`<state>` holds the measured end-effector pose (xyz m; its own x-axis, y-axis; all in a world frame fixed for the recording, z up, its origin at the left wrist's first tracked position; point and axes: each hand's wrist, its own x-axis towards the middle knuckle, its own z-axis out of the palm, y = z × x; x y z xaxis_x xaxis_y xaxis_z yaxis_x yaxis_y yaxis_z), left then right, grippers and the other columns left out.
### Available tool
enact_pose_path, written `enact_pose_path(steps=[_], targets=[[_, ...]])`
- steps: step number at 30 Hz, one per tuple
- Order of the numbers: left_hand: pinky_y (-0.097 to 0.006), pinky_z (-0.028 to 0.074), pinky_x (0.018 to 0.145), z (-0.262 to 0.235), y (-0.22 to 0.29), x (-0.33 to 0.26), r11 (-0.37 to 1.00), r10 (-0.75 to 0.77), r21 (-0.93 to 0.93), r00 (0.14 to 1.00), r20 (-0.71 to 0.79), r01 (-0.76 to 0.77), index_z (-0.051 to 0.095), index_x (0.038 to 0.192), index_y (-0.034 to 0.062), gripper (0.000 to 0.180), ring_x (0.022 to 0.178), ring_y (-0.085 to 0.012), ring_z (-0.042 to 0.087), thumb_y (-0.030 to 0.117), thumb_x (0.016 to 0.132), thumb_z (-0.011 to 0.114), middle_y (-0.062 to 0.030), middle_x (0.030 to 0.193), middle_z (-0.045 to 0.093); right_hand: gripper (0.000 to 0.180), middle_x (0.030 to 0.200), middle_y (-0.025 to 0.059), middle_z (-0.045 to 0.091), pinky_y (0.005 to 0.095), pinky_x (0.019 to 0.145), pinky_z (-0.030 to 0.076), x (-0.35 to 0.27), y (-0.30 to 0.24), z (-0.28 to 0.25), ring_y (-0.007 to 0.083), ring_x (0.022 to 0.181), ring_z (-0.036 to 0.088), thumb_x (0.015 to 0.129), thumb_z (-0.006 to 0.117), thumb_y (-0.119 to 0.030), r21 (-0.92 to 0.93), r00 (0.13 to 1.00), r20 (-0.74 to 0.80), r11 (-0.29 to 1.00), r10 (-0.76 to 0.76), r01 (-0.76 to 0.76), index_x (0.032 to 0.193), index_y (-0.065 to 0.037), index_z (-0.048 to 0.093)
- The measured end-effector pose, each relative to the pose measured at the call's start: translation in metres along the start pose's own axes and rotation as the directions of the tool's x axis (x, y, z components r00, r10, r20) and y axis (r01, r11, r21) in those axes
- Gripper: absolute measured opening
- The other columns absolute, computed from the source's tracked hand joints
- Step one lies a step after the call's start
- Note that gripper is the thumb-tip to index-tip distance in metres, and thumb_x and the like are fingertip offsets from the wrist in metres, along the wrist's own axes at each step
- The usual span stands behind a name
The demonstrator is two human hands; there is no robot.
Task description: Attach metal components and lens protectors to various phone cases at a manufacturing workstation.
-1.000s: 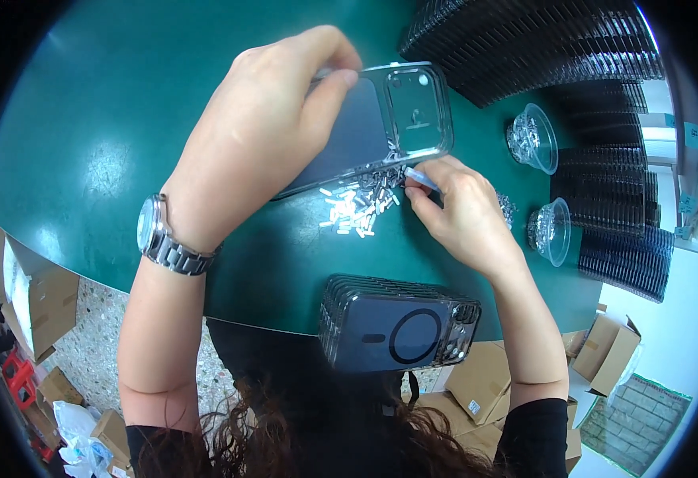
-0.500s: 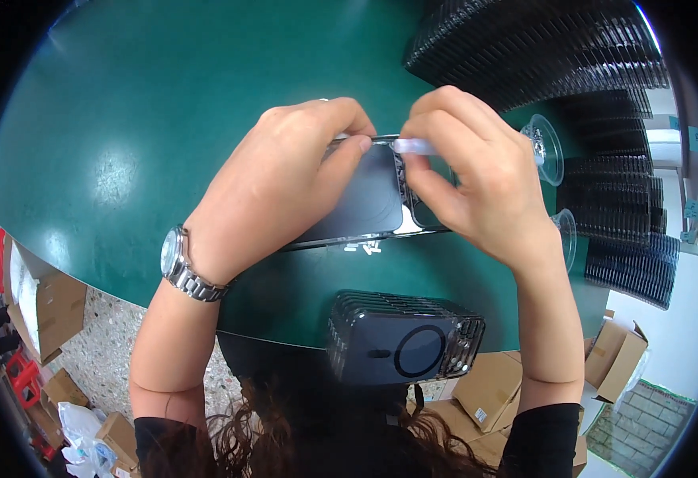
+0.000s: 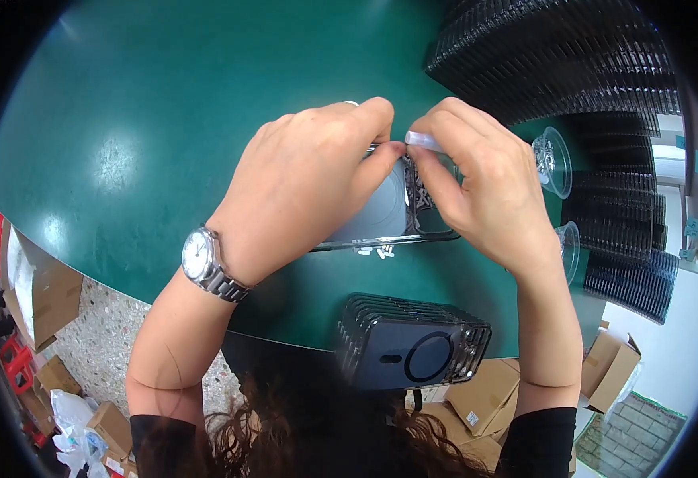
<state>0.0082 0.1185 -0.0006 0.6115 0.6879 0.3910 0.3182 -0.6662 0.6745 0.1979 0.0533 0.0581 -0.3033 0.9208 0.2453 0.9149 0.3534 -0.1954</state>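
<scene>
Near the frame's centre, the left hand (image 3: 313, 167) grips a translucent phone case (image 3: 383, 209) over the green bench (image 3: 158, 103); the right hand (image 3: 484, 171) pinches a whitish stick (image 3: 421, 141) near the case's upper edge.

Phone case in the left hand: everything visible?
The phone case has a smooth greyish back with a glossy dark rim, apparently plastic. It sits crosswise over the green table, camera end at the right. The left hand grips its far edge; the right hand pinches a whitish tube there, contact with the case unclear. Both hands hide much of it.
</scene>
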Motion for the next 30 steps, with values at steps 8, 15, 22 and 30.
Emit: enact_pose_path(steps=[8,15,22,30], targets=[[-0.042,0.05,0.06,0.0,0.01,-0.003,0.978,0.072,0.193,0.997,0.009,-0.073,0.061,0.089,0.0054,0.018,0.068,-0.0321,0.065,0.019,0.095,0.072,-0.0118,0.077,0.064,0.023,0.095,0.0116,0.066,0.0426,0.072,0.057,-0.021,-0.001,-0.008,0.0304,0.093,0.065,0.094,0.068,-0.016,-0.145,0.998,0.04,0.988,-0.046,0.051,0.11,0.0,0.069],[-0.042,0.05,0.06,0.004,0.012,-0.006,0.976,0.137,0.176,0.99,-0.023,-0.131,0.061,0.089,0.0048,0.018,0.068,-0.0327,0.064,0.018,0.096,0.071,-0.0119,0.077,0.063,0.014,0.088,0.009,0.065,0.0404,0.067,0.057,-0.022,-0.015,-0.004,0.0275,0.089,0.065,0.093,0.069,-0.017,-0.236,0.999,0.033,0.972,0.014,-0.006,0.091,-0.003,0.067],[-0.039,0.051,0.063,-0.025,0.031,-0.006,0.992,0.09,0.092,0.996,-0.005,-0.089,0.065,0.093,0.0036,0.015,0.068,-0.027,0.064,0.017,0.096,0.072,-0.011,0.081,0.066,0.014,0.083,0.0051,0.062,0.0362,0.061,0.052,-0.026,-0.014,-0.006,0.0233,0.079,0.062,0.09,0.073,-0.02,-0.25,0.979,-0.164,0.965,-0.118,0.074,0.089,-0.007,0.067],[-0.024,0.046,0.078,-0.09,0.059,-0.002,0.78,-0.176,-0.326,0.686,0.706,0.535,0.054,0.137,0.003,0.049,0.09,-0.0094,0.057,0.03,0.1,0.072,-0.0015,0.1,0.065,0.028,0.097,0.0048,0.067,0.0308,0.055,0.046,-0.044,-0.012,-0.029,0.0178,0.07,0.057,0.091,0.075,-0.023,-0.442,0.718,-0.504,0.858,-0.479,0.263,0.114,-0.006,0.074]])
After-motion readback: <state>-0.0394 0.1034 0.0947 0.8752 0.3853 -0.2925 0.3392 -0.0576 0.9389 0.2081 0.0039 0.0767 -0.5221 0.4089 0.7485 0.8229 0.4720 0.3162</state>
